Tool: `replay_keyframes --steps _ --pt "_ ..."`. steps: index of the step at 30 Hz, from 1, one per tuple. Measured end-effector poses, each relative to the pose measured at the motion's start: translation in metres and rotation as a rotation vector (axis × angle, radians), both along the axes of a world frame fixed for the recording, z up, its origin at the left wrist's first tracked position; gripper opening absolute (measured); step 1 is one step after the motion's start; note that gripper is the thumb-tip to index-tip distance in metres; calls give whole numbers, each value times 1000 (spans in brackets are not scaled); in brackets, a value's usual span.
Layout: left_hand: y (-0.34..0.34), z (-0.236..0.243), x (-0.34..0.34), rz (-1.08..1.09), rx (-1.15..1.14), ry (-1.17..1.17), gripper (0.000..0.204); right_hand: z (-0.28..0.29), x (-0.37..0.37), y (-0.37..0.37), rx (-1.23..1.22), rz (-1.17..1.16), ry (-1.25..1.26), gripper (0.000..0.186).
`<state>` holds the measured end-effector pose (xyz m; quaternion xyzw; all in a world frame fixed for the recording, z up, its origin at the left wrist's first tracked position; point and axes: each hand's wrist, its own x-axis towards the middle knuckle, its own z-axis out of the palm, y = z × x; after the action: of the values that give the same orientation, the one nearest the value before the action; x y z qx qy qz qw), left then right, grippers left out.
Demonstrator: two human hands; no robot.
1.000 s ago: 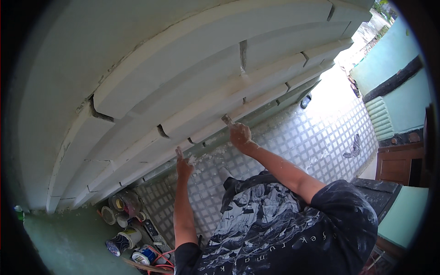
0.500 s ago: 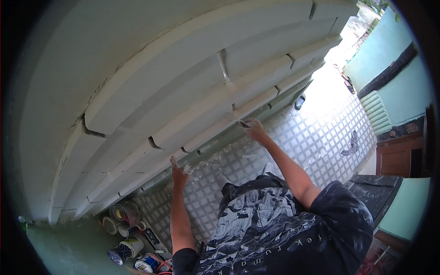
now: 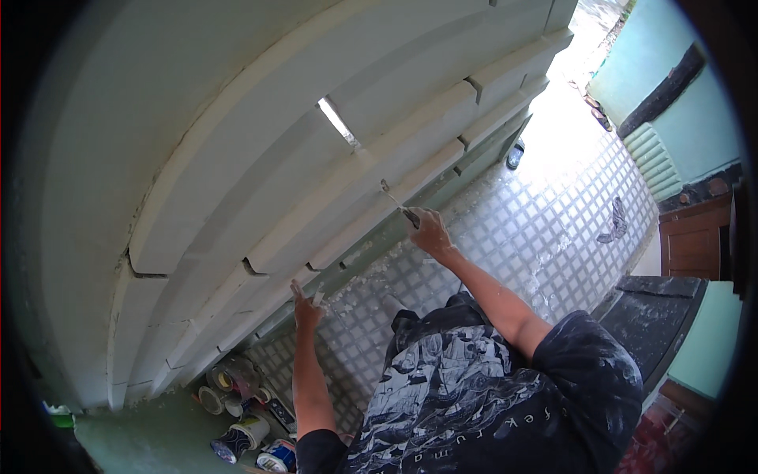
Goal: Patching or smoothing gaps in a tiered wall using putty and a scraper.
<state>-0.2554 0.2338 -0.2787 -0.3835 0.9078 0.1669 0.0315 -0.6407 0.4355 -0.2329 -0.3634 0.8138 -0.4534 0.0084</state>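
My right hand [image 3: 430,235] is closed around the dark handle of a thin metal hand tool [image 3: 410,216]; its exact kind is unclear. The tool's narrow end reaches a small notch [image 3: 384,186] in the stepped white moulding [image 3: 316,225]. Farther left, my left hand [image 3: 306,314] is at the moulding's lower ledge, its index finger stretched out against the edge. Something pale shows by the thumb of that hand, perhaps white residue. Whitish smears mark my hands and the dark shirt [image 3: 474,379]. Above the notch, a slanted slot [image 3: 338,122] looks bright.
Pale crumbs lie on the patterned tile floor [image 3: 553,237] along the wall's foot. Several tubs and a cup [image 3: 233,438] stand lower left. A dark cloth [image 3: 614,221] and a shoe [image 3: 515,155] lie to the right, near a black-topped ledge [image 3: 651,320].
My right hand has brought the tool's end up to the notch. My left hand stays by the lower ledge. The view has shifted slightly, and the upper slot now looks bright.
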Motion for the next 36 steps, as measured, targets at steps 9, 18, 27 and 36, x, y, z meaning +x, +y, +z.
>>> replay_keyframes --steps 9,18,27,36 --pt "-7 -3 3 -9 14 -79 31 17 11 6 67 -46 -121 28" --pt "-6 0 -5 -29 38 -150 42 16 4 11 82 -4 39 30" --pt "-5 -1 -5 -31 10 -46 23 -10 -1 -6 232 -52 -1 28" --pt "-7 -7 5 -34 32 -19 29 -21 0 -34 204 -50 -7 25"
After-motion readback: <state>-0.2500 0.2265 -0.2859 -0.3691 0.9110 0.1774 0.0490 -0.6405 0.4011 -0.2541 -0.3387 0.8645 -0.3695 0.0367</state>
